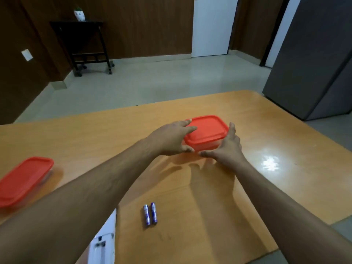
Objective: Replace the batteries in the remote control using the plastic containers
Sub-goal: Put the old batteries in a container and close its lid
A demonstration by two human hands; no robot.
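Note:
A clear plastic container with a red lid stands at the middle of the wooden table. My left hand touches its left end, straight fingers on the lid and thumb at the near corner. My right hand lies against its right side, fingers straight and thumb along the front. Two purple batteries lie side by side near the front. A white remote lies at the bottom edge, partly hidden by my left forearm. A second red-lidded container sits at the far left.
The table's far edge runs across the middle of the view and its right edge slants down to the right. A grey cabinet stands beyond the right corner. A dark side table with a small pot stands against the far wall.

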